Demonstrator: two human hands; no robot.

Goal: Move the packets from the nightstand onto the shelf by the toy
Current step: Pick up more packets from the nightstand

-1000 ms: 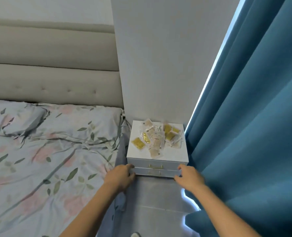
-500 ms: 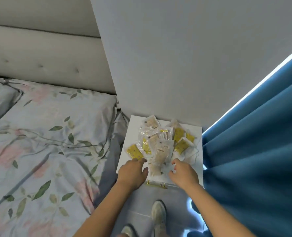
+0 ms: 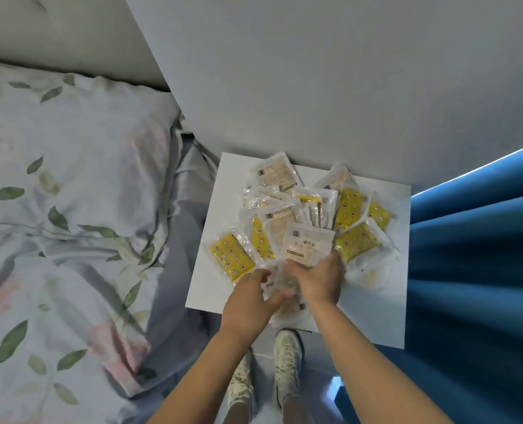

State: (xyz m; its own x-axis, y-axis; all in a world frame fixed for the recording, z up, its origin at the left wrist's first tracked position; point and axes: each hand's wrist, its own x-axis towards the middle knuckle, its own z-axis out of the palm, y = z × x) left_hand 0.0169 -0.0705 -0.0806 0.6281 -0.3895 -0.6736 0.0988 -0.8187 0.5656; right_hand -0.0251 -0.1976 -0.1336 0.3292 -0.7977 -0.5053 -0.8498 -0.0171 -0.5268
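The packets [image 3: 300, 221] lie in a loose, overlapping heap on the white nightstand [image 3: 385, 307], yellow patterned ones fanned out to both sides, pale beige ones in the middle and at the back. I'm bent right over them, both hands down at the near edge of the pile. My left hand [image 3: 249, 296] curls its fingers around a crinkly clear packet at the front, and my right hand [image 3: 318, 281] comes in from the other side, thumb and fingers closing on that same front bunch, just under the beige packet with the printed label [image 3: 307, 246]. So I'm gathering, I'd say, scooping the near ones together.

As for progress: nothing is across yet as far as I can see. The whole heap sits on the nightstand, and neither shelf nor toy is in view. Everything is left to carry.

Around me, the floral bedding [image 3: 70, 228] to my left, the blue curtain [image 3: 480, 270] to my right, the grey wall [image 3: 315, 87] behind, and my pale shoes [image 3: 287, 368] on the floor below.
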